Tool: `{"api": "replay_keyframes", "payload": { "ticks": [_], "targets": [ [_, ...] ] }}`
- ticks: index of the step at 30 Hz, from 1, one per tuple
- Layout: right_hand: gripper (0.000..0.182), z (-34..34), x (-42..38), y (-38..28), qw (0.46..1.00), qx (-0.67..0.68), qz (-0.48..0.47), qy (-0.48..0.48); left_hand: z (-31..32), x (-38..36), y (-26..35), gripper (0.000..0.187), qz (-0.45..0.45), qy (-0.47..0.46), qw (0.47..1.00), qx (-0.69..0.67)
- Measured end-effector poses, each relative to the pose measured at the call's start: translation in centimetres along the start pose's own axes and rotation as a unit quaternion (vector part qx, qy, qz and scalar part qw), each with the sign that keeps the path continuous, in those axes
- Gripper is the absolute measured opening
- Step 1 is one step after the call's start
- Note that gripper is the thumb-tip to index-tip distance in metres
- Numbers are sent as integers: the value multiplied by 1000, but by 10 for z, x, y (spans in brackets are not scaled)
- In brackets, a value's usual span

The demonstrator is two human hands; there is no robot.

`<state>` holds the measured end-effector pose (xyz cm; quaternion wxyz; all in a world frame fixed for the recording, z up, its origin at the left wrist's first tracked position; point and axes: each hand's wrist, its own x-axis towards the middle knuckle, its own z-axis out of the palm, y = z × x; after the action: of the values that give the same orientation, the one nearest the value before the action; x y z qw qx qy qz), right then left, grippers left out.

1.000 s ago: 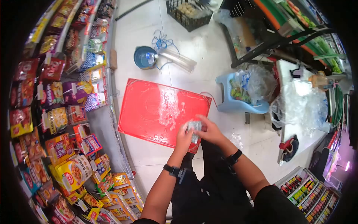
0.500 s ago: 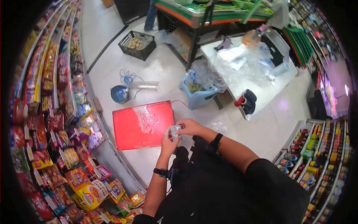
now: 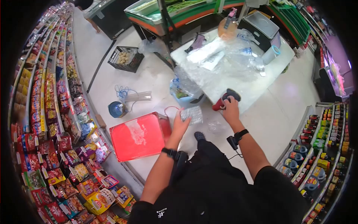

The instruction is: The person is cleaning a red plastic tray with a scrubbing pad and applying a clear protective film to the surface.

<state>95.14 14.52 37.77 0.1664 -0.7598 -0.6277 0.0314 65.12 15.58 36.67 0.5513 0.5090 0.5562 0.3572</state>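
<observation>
My left hand point(image 3: 181, 125) grips a small clear plastic-wrapped pack point(image 3: 192, 115), held over the floor near the right edge of a red box point(image 3: 138, 136). At the near corner of a white table point(image 3: 257, 87), my right hand point(image 3: 230, 108) has its fingers on a dark and red object point(image 3: 234, 95), which looks like a tape dispenser or a bundle; its exact kind is unclear. Clear plastic film and bags point(image 3: 238, 63) are spread over the table.
A blue bin point(image 3: 186, 100) with greens and plastic stands left of the table. A black crate point(image 3: 126, 59), a blue bucket point(image 3: 117, 109) and a cord lie on the floor. Snack shelves point(image 3: 48, 100) line the left, bottle shelves point(image 3: 317, 156) the right.
My hands have moved apart. The left keeps the wrapped pack, while the right has let go of it and reached to the dark and red object. The view has shifted towards the table.
</observation>
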Motion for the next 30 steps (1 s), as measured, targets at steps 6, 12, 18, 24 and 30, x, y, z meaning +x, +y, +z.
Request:
{"api": "replay_keyframes", "payload": {
  "ticks": [6,12,18,24,30],
  "targets": [
    [14,-86,-13,28,974,206,-19,93,119,82,32,72,21,-80,996,-30],
    [19,-142,-41,35,895,440,59,31,135,54,33,78,121,-21,983,136],
    [18,-122,-24,-57,790,586,94,-151,27,-33,59,68,26,-266,949,-169],
    [15,-73,-37,-175,701,644,99,-289,-80,-73,-6,51,97,-59,979,-169],
    [23,-49,-39,-263,656,662,110,-347,-215,-145,-7,40,33,50,992,-111]
  ]
}}
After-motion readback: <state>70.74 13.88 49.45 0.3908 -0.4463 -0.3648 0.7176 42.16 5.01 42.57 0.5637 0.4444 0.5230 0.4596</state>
